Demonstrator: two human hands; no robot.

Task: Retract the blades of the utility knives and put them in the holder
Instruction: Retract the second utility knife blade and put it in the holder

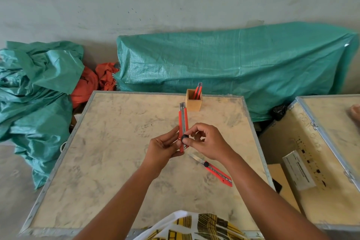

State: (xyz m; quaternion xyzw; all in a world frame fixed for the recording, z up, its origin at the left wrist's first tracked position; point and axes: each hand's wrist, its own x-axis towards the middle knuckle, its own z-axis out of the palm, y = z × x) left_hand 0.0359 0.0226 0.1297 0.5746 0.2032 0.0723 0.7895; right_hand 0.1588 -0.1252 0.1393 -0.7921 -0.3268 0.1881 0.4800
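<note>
A red utility knife (pixel 183 124) is held upright above the table (pixel 109 161), gripped near its lower end by the left hand (pixel 165 147), whose fingers are closed around the handle. The black slider knob (pixel 184 138) is pinched by the thumb and forefinger of the right hand (pixel 206 142). A second red knife (pixel 213 170) is seen lying flat on the table just beside the right wrist, its blade extended. At the table's far edge, a wooden holder (pixel 193 101) is stood with two red knives (pixel 198 91) already placed inside.
</note>
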